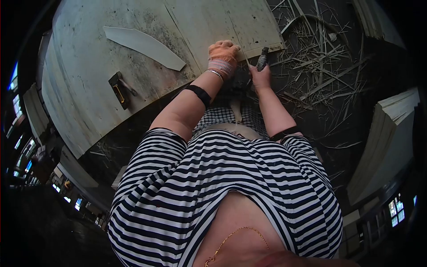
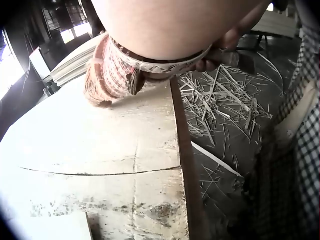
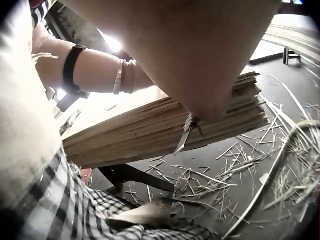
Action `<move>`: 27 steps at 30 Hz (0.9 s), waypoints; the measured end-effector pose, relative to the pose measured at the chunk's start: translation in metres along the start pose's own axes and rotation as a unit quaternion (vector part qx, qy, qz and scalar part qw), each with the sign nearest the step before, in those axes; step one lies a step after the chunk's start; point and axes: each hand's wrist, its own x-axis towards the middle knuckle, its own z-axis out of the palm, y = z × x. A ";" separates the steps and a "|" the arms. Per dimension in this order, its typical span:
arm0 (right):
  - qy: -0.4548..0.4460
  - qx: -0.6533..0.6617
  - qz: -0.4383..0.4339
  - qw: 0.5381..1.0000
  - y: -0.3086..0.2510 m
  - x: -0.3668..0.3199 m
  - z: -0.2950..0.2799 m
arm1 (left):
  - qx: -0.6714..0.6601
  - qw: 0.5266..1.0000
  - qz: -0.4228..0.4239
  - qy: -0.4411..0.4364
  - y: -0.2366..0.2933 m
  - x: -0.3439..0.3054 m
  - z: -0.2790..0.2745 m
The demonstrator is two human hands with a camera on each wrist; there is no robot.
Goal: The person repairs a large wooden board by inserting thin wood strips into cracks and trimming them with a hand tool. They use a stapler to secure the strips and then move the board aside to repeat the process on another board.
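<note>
- Head view: the left hand (image 1: 223, 57), in an orange knit glove, sits bunched on the top sheet (image 1: 133, 80) right at its near edge. It is probably there as a weight, so the thin sheet lies flat under the cut.
- The right hand (image 1: 260, 75) is clenched round the dark handle of a knife (image 1: 263, 58), held just beside the left hand at the same edge.
- A loose offcut (image 1: 144, 43) and a small yellow-and-black tool (image 1: 119, 90) lie farther back on the sheet, well apart from the hands.
- Slivers (image 1: 320, 58) litter the dark floor on the right.
- Left wrist view: the gloved left hand (image 2: 107, 75) touches the top sheet (image 2: 100, 145) with fingers bent. Whether they pinch the edge or only press, I cannot tell.
- The knife (image 2: 235, 57) shows past the edge, over the slivers (image 2: 225, 105). A crack (image 2: 100, 173) runs across the sheet.
- Right wrist view: the blade (image 3: 184, 137) hangs point-down against the side of the stack of sheets (image 3: 150, 132), likely angled to shave the edge.
- The right hand (image 3: 200, 60) fills the upper frame, and its fingers are hidden.
- More slivers (image 3: 280, 150) lie below, where trimmings would drop.
</note>
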 end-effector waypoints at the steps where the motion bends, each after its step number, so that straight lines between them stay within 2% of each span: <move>1: 0.014 -0.027 -0.011 0.999 0.003 0.003 0.003 | 0.008 1.000 -0.003 0.021 -0.001 0.004 0.004; 3: 0.024 -0.054 -0.012 0.998 0.007 0.016 0.008 | 0.028 1.000 0.002 0.009 0.000 0.014 0.005; 6: 0.029 -0.075 -0.018 0.997 0.001 0.026 0.018 | 0.077 0.991 -0.052 -0.093 0.015 0.030 -0.013; 8: 0.068 -0.222 -0.050 0.971 -0.006 0.027 0.023 | 0.090 0.988 -0.064 -0.105 0.021 0.035 -0.017; 11: 0.096 -0.244 -0.084 0.961 -0.014 0.019 0.024 | 0.102 0.983 -0.082 -0.126 0.024 0.037 -0.017; 12: 0.095 -0.243 -0.085 0.962 -0.012 0.018 0.023 | 0.102 0.982 -0.087 -0.132 0.023 0.039 -0.018; 14: 0.003 -0.020 0.032 0.999 -0.009 0.017 0.020 | 0.101 0.980 -0.095 -0.144 0.022 0.041 -0.019; 17: 0.024 -0.078 -0.019 0.997 -0.005 0.019 0.020 | 0.103 0.977 -0.102 -0.159 0.024 0.041 -0.018; 19: 0.033 -0.093 -0.021 0.995 -0.002 0.011 0.016 | 0.108 0.977 -0.099 -0.158 0.026 0.039 -0.018; 21: 0.042 -0.108 -0.026 0.993 0.002 0.013 0.015 | 0.103 0.983 -0.092 -0.120 0.028 0.034 -0.019; 23: 0.059 -0.117 -0.050 0.990 0.013 0.015 0.014 | 0.105 0.982 -0.090 -0.125 0.029 0.036 -0.020; 25: 0.051 -0.103 -0.039 0.993 0.005 0.017 0.017 | 0.122 0.972 -0.102 -0.173 0.031 0.044 -0.027; 27: 0.045 -0.088 -0.028 0.995 -0.002 0.018 0.020 | 0.123 0.970 -0.102 -0.182 0.032 0.048 -0.029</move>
